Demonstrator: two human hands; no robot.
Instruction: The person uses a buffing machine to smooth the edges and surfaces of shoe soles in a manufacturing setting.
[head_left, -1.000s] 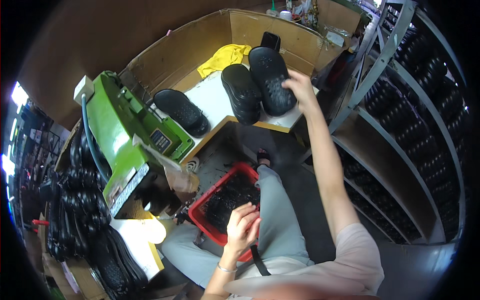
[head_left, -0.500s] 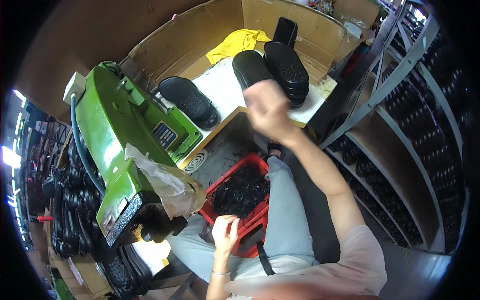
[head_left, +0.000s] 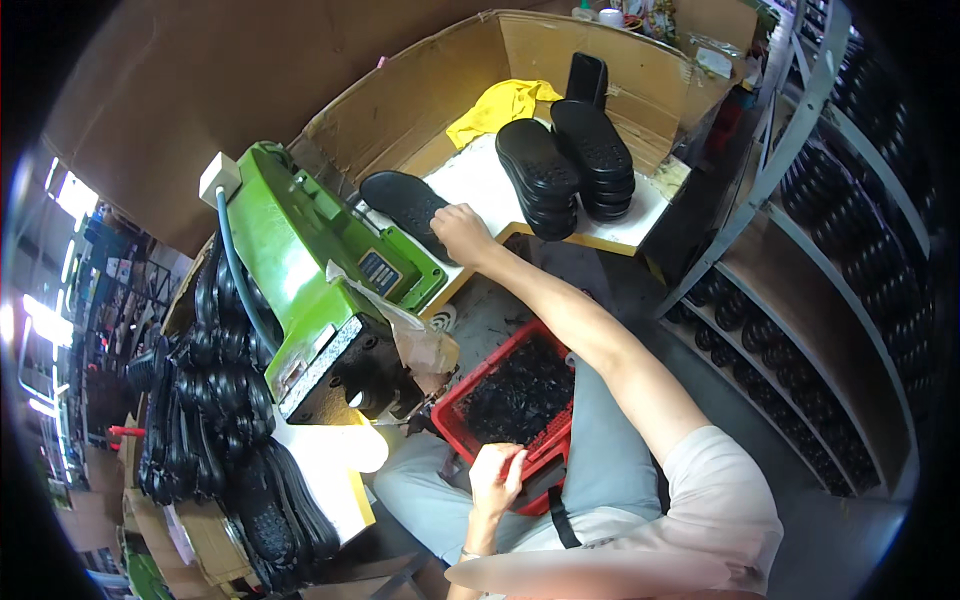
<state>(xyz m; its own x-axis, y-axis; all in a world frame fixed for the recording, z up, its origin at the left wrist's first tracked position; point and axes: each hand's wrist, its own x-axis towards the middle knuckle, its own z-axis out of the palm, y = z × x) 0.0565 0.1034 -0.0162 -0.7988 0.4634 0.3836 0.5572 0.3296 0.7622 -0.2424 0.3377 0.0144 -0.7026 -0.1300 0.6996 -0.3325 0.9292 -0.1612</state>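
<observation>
One black sole (head_left: 402, 198) lies on the white table (head_left: 472, 182), just to the right of the green machine (head_left: 285, 250), and the right hand (head_left: 460, 236) is now at its near end. The fingers of that hand are curled in; the tips are hidden, so I cannot tell whether they pinch the sole. A second ago the same hand is well to the right of the machine, on the top sole of the farther stack; half a second ago it is a blur in front of the stacks. That top sole, tilted under the hand at first, now lies flat on the farther stack (head_left: 592, 150), beside the nearer stack (head_left: 540, 170), both farther right of the machine than the lone sole. The lone sole keeps its place next to the machine through all three moments.

The left hand (head_left: 495, 480) is in front of the machine and to its right, by the near side of the red basket (head_left: 452, 430), much as before. Its fingers are bent toward the thumb; I cannot tell whether they hold anything. Black scraps (head_left: 522, 390) fill the basket. The yellow cloth (head_left: 505, 108) lies behind the stacks, beyond the machine to the right.
</observation>
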